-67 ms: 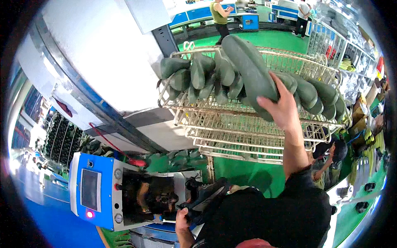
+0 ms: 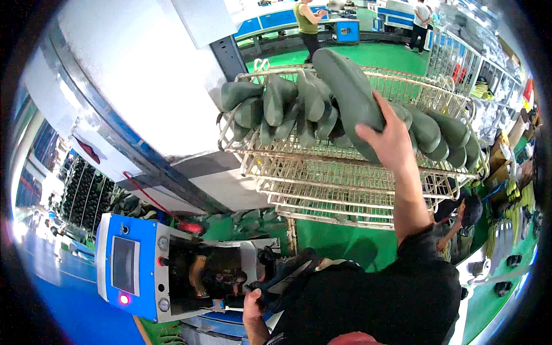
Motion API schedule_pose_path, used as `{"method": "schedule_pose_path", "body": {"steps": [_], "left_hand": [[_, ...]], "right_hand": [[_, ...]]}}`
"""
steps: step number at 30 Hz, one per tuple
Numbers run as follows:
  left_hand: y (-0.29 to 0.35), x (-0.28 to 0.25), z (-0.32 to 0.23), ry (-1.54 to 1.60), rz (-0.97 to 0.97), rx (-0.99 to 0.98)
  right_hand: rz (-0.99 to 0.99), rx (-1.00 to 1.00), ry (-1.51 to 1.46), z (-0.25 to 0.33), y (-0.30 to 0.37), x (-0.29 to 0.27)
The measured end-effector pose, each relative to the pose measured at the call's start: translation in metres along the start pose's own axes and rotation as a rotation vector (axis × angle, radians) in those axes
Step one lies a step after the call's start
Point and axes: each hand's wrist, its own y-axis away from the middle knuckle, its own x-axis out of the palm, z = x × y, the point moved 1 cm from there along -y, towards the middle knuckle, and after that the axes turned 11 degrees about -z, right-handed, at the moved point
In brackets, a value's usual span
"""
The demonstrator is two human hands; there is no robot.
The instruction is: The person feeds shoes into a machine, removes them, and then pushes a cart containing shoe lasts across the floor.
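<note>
My right hand (image 2: 392, 138) is raised and grips a long dark green rubber sole (image 2: 348, 95), holding it over the top tier of a cream wire rack (image 2: 322, 178). Several more green soles (image 2: 276, 106) lie side by side on that tier, with others (image 2: 445, 135) to the right of my hand. Low in the view, my left hand (image 2: 253, 303) holds a dark tool (image 2: 284, 277) in front of a blue and white machine (image 2: 129, 267) with a dark open chamber.
A large white slanted panel (image 2: 132, 86) fills the upper left. Loose green soles (image 2: 241, 221) lie under the rack on the green floor. Two people (image 2: 307, 23) stand at blue benches far back. Another person (image 2: 460, 221) crouches at the right beside more racks (image 2: 466, 57).
</note>
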Motion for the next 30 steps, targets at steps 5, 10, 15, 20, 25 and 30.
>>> {"method": "schedule_pose_path", "body": {"steps": [5,10,15,20,25,30], "left_hand": [[-0.012,0.022,0.002,0.115,0.112,0.002],[0.004,0.010,0.026,0.202,-0.159,0.011],[0.047,-0.007,0.055,0.352,-0.357,0.216],[0.094,-0.062,0.078,0.362,-0.364,0.271],[0.194,-0.119,0.129,0.457,-0.644,0.267],[0.261,-0.171,0.183,0.744,-0.902,0.486]], "right_hand": [[0.255,0.015,0.304,-0.016,-0.105,0.043],[0.553,0.193,0.420,0.003,-0.126,0.073],[0.122,-0.085,0.476,-0.038,-0.114,0.061],[0.043,-0.168,0.435,-0.035,-0.057,0.068],[-0.232,-0.229,0.829,-0.039,0.013,0.102],[0.973,-0.519,0.000,-0.007,0.106,0.229]]}}
